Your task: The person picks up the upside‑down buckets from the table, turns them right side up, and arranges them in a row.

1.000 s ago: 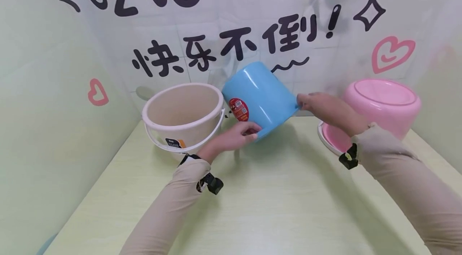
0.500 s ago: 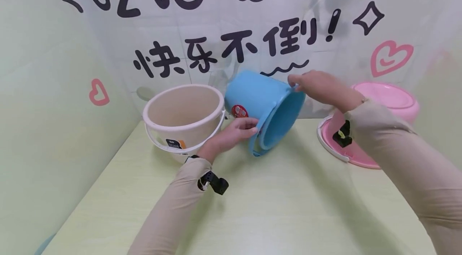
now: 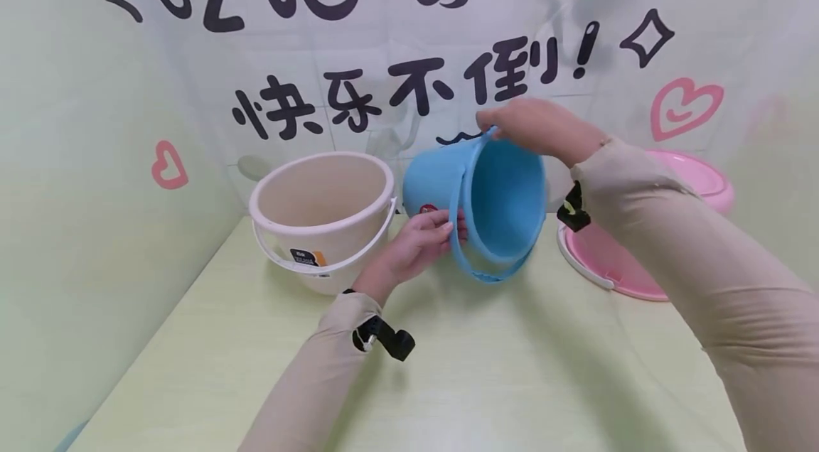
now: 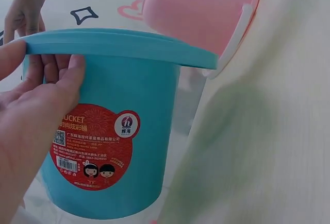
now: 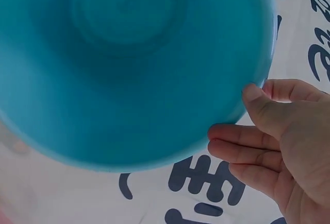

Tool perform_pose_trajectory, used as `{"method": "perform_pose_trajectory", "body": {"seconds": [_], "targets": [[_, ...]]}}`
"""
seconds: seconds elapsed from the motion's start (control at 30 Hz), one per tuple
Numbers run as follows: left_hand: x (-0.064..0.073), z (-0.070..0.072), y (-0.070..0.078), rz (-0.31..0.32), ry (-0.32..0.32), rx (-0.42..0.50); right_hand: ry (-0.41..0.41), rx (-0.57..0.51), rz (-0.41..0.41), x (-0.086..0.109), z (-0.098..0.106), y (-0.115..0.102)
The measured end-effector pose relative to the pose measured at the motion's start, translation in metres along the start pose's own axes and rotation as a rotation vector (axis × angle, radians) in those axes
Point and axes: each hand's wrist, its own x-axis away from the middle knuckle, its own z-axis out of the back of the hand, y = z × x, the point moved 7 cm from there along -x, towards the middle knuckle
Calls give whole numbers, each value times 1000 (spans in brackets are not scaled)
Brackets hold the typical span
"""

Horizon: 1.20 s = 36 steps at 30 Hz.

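A blue bucket [image 3: 508, 200] lies tipped on its side in mid-view, its mouth facing the head camera and its handle hanging along the lower rim. My left hand [image 3: 419, 242] holds its left rim, the thumb in front and the fingers tucked behind. At the top, my right hand [image 3: 540, 126] pinches the rim. In the left wrist view, the bucket wall [image 4: 165, 110] carries a round red label [image 4: 95, 167] just beyond the left hand [image 4: 36, 110]. The right wrist view looks into the bucket [image 5: 134, 95], with the right hand's thumb [image 5: 255, 95] over its edge.
A cream bucket [image 3: 323, 217] with a white handle stands upright at the left, close to the blue one. An upside-down pink bucket [image 3: 697, 178] is at the right, partly behind the right sleeve. A white wall sheet [image 3: 358, 40] with black lettering hangs behind the pale table [image 3: 448, 367].
The blue bucket has turned from mouth-down to mouth toward the head camera. My right hand has risen and moved left with the rim; my left hand has stayed near the lower left rim.
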Motion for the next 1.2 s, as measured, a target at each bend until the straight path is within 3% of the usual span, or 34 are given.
{"method": "perform_pose_trajectory", "body": {"seconds": [0.33, 0.83, 1.2], "targets": [[-5, -3, 0, -51, 30, 217, -54, -50, -33, -23, 1, 5], [-10, -6, 0, -130, 28, 479, -107, -108, 4, -57, -5, 3], [-12, -3, -5, -159, 78, 617, -107, -133, 79, -83, -19, 2]]}}
